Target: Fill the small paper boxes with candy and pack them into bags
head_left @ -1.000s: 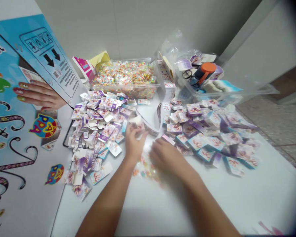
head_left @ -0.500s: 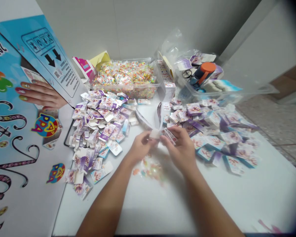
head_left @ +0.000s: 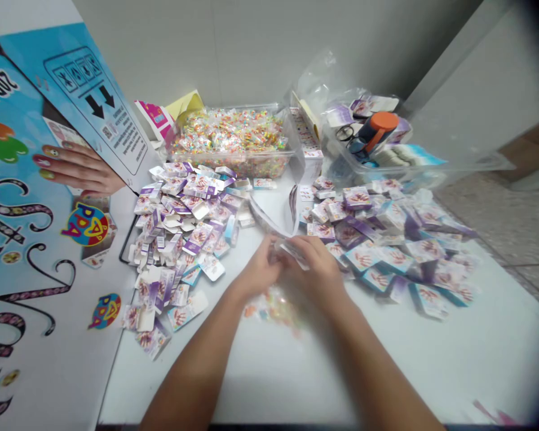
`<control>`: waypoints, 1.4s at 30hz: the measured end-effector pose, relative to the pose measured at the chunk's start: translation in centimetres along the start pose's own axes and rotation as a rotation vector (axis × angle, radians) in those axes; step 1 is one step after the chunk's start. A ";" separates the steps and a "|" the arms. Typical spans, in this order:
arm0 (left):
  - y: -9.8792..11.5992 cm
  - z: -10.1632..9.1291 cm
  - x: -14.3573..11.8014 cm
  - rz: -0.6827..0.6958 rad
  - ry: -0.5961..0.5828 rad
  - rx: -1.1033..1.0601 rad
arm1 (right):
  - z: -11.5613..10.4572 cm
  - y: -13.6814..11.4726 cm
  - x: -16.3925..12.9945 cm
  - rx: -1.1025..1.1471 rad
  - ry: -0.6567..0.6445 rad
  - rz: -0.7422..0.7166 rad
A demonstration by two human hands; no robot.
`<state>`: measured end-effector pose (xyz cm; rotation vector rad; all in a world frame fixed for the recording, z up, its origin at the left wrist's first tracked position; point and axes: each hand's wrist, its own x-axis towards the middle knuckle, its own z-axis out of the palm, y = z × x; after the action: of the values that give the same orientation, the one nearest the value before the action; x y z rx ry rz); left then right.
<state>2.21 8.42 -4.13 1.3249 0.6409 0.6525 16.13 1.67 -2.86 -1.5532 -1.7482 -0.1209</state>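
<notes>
Both my hands meet over the middle of the table, pinching one small box (head_left: 293, 254) between them. It is pale and blurred, and fingers cover much of it. My left hand (head_left: 261, 266) closes round its left end. My right hand (head_left: 317, 263) wraps over its right side, fingers bent. Just beyond the fingertips stands a folded printed leaflet (head_left: 267, 218), its two sides spread in a V. Below my hands lie small clear packets of coloured pieces (head_left: 276, 308), partly hidden and smeared.
Small purple-and-white boxes (head_left: 197, 239) are heaped on the left, with more boxes (head_left: 395, 257) on the right. Behind stand a clear tub (head_left: 247, 157) full of colourful packets and a clear tray (head_left: 386, 172) holding an orange-capped bottle (head_left: 377, 129). A large printed carton (head_left: 49, 239) borders the left.
My right hand has moved left and inward, over the small box, covering its printed side. My hands are closer together. The piles and leaflet stay put; the view has shifted slightly.
</notes>
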 end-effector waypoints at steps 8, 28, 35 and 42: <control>0.9 0.1 -0.1 0.102 -0.024 0.137 | -1.6 -0.5 1.0 0.198 -0.165 0.039; 0.4 1.0 -0.5 0.043 -0.103 0.108 | -2.6 -0.2 0.7 0.000 -0.237 0.066; -0.2 2.0 -1.2 0.083 -0.109 0.272 | -1.6 -0.9 0.4 -0.141 -0.277 -0.044; 0.6 1.6 -0.8 0.097 -0.005 -0.028 | -1.1 -0.9 0.3 -0.094 0.013 -0.063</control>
<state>2.85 6.89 -3.24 1.3378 0.5640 0.7336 15.89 1.07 -1.60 -1.5604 -1.8046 -0.2470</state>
